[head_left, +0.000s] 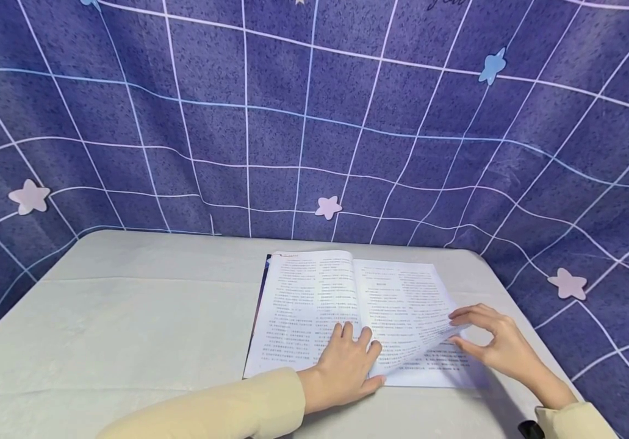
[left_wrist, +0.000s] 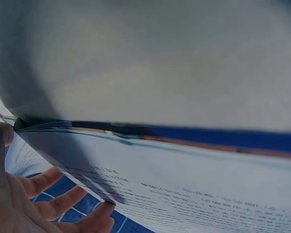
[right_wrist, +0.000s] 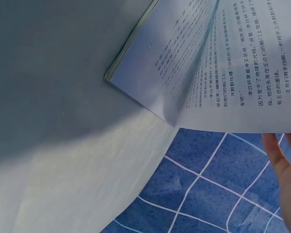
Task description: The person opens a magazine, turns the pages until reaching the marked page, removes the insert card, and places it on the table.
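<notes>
An open magazine-like book [head_left: 298, 292] with printed text columns lies on the table in the head view. Across its lower middle, by the spine, rests my left hand [head_left: 341, 369], its fingers spread over the paper. My right hand [head_left: 503, 347] pinches the outer edge of a right-hand page [head_left: 402, 323], which curves up from the page beneath. In the right wrist view the lifted page [right_wrist: 247, 92] stands away from the lower sheets, and fingers [right_wrist: 276, 153] show behind its edge. From the left wrist, the book's bottom edge [left_wrist: 184, 143] is seen close up beside the spread fingers [left_wrist: 63, 201].
The table [head_left: 127, 323] has a pale, lightly creased cover. Behind and around it hangs a blue curtain [head_left: 210, 122] with a white grid and stars. A dark object [head_left: 531, 429] sits at the right cuff.
</notes>
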Tool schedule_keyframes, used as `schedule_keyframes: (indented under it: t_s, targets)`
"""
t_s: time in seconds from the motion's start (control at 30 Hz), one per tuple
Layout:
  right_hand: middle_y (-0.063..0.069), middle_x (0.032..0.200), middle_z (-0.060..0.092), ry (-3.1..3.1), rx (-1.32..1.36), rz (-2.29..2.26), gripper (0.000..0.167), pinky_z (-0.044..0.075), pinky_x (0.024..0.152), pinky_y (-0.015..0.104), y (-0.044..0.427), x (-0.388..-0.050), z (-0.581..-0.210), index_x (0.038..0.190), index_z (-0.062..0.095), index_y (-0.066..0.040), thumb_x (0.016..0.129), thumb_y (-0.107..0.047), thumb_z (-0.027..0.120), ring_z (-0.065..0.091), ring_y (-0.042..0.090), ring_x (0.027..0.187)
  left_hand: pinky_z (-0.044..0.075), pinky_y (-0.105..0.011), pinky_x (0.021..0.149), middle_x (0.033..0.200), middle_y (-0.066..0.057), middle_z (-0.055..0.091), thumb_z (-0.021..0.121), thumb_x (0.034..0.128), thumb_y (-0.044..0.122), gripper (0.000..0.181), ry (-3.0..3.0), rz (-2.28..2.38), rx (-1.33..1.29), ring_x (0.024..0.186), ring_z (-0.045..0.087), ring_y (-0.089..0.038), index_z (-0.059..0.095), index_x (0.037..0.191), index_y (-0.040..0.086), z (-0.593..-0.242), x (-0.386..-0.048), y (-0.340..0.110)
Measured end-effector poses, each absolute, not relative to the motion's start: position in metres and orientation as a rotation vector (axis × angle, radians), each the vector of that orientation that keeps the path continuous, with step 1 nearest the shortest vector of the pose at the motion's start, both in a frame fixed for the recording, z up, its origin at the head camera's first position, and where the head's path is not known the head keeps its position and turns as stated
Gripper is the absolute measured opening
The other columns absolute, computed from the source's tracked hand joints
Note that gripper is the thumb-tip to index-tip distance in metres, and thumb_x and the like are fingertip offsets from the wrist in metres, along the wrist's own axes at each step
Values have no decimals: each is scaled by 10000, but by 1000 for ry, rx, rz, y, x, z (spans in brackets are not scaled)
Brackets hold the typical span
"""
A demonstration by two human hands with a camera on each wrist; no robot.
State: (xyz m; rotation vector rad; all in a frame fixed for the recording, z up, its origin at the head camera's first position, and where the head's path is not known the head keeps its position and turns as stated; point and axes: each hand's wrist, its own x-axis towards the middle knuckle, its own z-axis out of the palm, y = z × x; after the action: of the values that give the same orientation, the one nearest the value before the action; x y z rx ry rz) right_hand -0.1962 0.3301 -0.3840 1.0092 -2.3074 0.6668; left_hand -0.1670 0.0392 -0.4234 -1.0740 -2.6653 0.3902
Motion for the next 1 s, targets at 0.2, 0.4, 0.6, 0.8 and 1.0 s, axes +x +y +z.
schedule_keyframes:
  t_s: [0.2, 0.4, 0.6, 0.8, 1.0]
  targets:
    - [44, 971, 663, -2298, 960, 677, 530, 329, 926, 82, 331, -197, -382, 1007, 665, -99, 505, -30, 822, 545, 20, 989, 438, -443, 870, 1219, -44, 529, 281, 897, 612, 561, -2674, 364, -1070, 1043, 552, -311, 463, 1249, 214, -423, -168, 39]
    - [114, 1046, 628, -2324, 897, 708, 614, 320, 915, 73, 334, -197, -382, 1085, 620, -11, 505, -4, 820, 499, -11, 1035, 439, -450, 873, 1210, -53, 532, 289, 900, 599, 560, -2653, 344, -1072, 1033, 558, -316, 458, 1256, 202, -424, -169, 39]
    - [157, 1073, 599, -2231, 947, 714, 753, 348, 854, 106, 336, -201, -381, 1162, 563, 45, 452, 21, 812, 503, 41, 1011, 445, -450, 852, 1178, -57, 538, 311, 897, 589, 552, -2630, 298, -1079, 997, 565, -302, 467, 1242, 188, -425, -170, 38]
    - [155, 1142, 561, -2335, 858, 683, 807, 359, 806, 130, 338, -201, -381, 1235, 513, 24, 489, -11, 822, 477, 6, 1056, 456, -439, 842, 1193, -62, 534, 331, 895, 575, 559, -2616, 272, -1084, 995, 563, -282, 453, 1270, 178, -424, -171, 36]
    - [112, 1138, 572, -2375, 850, 652, 773, 366, 807, 129, 337, -199, -382, 1233, 520, 0, 521, -33, 820, 486, 18, 1039, 478, -429, 831, 1243, -73, 509, 327, 897, 572, 584, -2614, 263, -1084, 1036, 557, -282, 391, 1327, 182, -424, -172, 34]
